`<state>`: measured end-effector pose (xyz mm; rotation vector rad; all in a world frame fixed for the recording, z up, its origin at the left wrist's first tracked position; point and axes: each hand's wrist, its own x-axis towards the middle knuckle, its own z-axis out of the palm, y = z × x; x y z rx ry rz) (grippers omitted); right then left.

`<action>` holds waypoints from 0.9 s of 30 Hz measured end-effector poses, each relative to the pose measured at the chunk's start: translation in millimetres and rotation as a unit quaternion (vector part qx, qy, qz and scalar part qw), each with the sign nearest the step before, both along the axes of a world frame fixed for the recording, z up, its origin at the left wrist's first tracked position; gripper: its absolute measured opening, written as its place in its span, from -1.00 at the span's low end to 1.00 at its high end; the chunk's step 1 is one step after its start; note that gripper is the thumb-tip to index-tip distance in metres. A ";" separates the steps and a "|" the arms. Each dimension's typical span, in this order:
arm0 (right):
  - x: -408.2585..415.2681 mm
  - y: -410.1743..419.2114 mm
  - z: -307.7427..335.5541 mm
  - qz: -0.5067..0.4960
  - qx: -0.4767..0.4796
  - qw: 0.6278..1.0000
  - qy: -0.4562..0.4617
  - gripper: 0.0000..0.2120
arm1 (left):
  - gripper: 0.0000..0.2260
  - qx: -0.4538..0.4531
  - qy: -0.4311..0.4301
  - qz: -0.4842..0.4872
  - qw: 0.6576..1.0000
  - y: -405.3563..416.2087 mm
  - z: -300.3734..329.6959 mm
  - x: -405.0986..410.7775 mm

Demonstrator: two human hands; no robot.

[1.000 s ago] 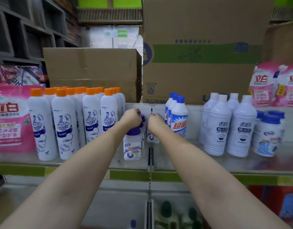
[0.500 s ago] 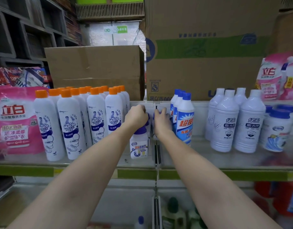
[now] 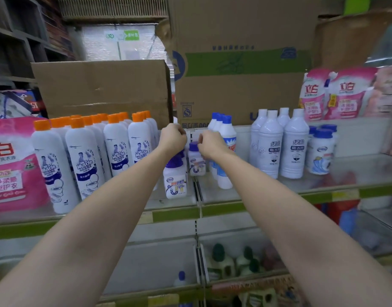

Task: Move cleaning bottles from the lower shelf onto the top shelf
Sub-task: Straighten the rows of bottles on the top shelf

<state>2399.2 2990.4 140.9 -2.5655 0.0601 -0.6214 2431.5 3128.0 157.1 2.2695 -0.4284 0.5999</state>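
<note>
Both your hands are up at the top shelf, fingers curled, over two small purple-capped bottles.

Your left hand is curled closed just above the nearer purple-capped drain-cleaner bottle, apart from its cap; you hold nothing there. Your right hand curls beside the cap of the farther small bottle; whether it pinches the cap, you cannot tell. Orange-capped Mr Muscle bottles stand left of your left hand, blue-capped bottles behind your right on the top shelf.
</note>
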 end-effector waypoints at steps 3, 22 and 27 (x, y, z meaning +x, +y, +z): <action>-16.4 -20.1 -2.1 -0.011 0.024 1.000 0.009 -0.83 | -0.83 -0.025 0.022 -0.034 0.999 -17.4 3.4 -8.4; -5.4 -119.1 -60.9 -0.022 0.006 0.998 0.066 -0.87 | -0.78 0.053 0.154 -0.032 0.986 -84.7 -66.1 1.5; 22.9 -125.7 -71.5 0.022 0.000 0.995 0.099 -0.67 | -0.75 0.036 0.170 0.001 0.985 -96.1 -73.6 6.5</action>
